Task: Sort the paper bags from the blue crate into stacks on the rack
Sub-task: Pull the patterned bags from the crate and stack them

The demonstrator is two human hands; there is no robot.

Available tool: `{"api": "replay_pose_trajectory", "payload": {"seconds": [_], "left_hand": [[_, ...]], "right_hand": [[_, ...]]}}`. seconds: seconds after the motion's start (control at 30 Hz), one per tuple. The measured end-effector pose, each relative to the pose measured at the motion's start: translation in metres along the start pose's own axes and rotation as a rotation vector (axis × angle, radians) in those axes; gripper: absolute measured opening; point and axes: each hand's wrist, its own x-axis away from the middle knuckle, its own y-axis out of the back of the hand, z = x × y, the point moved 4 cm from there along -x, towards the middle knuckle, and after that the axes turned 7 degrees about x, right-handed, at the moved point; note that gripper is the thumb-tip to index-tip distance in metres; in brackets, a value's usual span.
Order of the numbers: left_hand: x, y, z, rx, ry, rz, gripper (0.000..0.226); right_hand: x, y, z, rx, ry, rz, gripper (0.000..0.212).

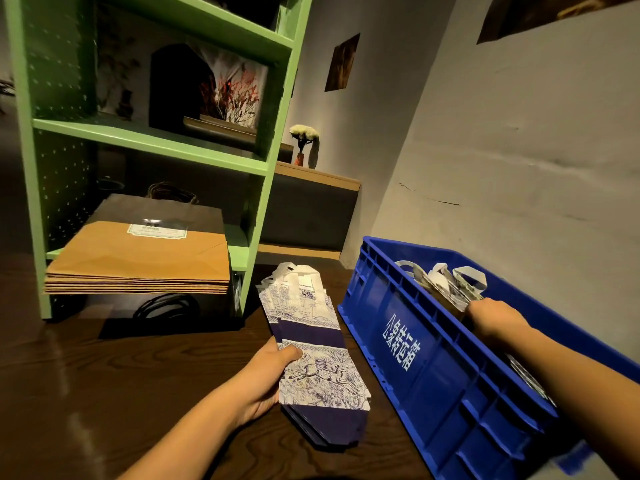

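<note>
My left hand [265, 379] grips a stack of flat blue-and-white patterned paper bags [313, 344] above the dark wooden table, thumb on top. My right hand [493, 318] reaches down inside the blue crate [426, 362] at the right, among more patterned bags [446, 284] with white handles; its fingers are hidden behind the crate wall and bags. A stack of brown kraft bags [145, 258] lies on the lowest shelf of the green rack [263, 168] at the left.
A dark bag with cord handles [166, 306] lies under the rack's lowest shelf. A framed picture stands on the middle shelf. A small vase of white flowers [304, 142] sits on a wooden ledge by the grey wall.
</note>
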Motion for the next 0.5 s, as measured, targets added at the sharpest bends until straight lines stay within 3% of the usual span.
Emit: {"api": "replay_pose_trajectory", "payload": {"seconds": [0.4, 0.5], "left_hand": [[0.002, 0.000, -0.002, -0.004, -0.003, 0.016, 0.037], [0.003, 0.000, -0.002, -0.006, 0.001, 0.016, 0.036]], "right_hand": [[-0.004, -0.002, 0.007, 0.007, -0.003, 0.040, 0.007], [-0.003, -0.008, 0.008, -0.055, -0.034, 0.161, 0.020]]}}
